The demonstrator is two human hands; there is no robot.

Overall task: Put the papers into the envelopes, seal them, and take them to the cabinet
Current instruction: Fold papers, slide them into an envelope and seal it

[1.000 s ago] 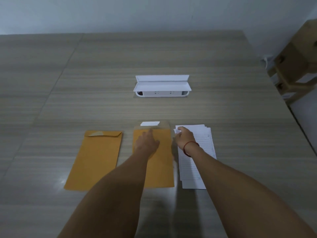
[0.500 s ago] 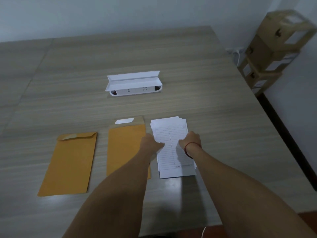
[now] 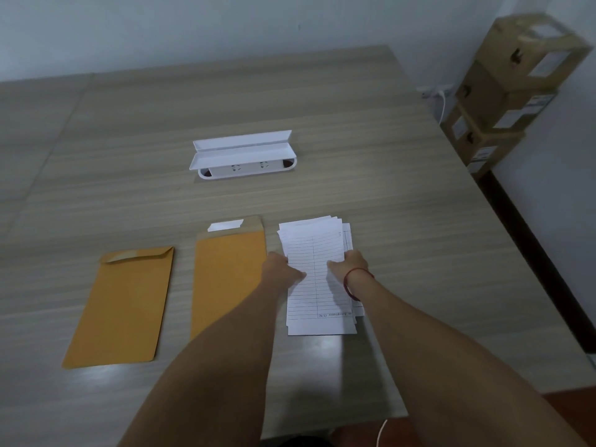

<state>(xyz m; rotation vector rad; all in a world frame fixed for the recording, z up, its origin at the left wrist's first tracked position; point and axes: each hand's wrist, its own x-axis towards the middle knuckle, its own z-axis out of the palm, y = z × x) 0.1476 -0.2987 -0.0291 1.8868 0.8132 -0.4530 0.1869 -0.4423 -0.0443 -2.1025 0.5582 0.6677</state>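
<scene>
The top sheet of the papers (image 3: 314, 253) is a ruled form with one printed line along its near end. In it only a bracketed mark, seemingly "(1/3)", can be made out; the word beside it is too blurred. The boxes (image 3: 503, 91) carry white labels (image 3: 545, 64) whose print is too small to read.

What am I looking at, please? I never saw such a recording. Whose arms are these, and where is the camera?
There is no machine. These are one person's bare arms, filmed by a camera worn on the head, looking forward and down. The left hand and right hand hold the stack of lined papers by its sides. Left of it, on the table, lie a left envelope, flap folded, and a middle envelope, flap open. Behind stands a white socket box.
</scene>
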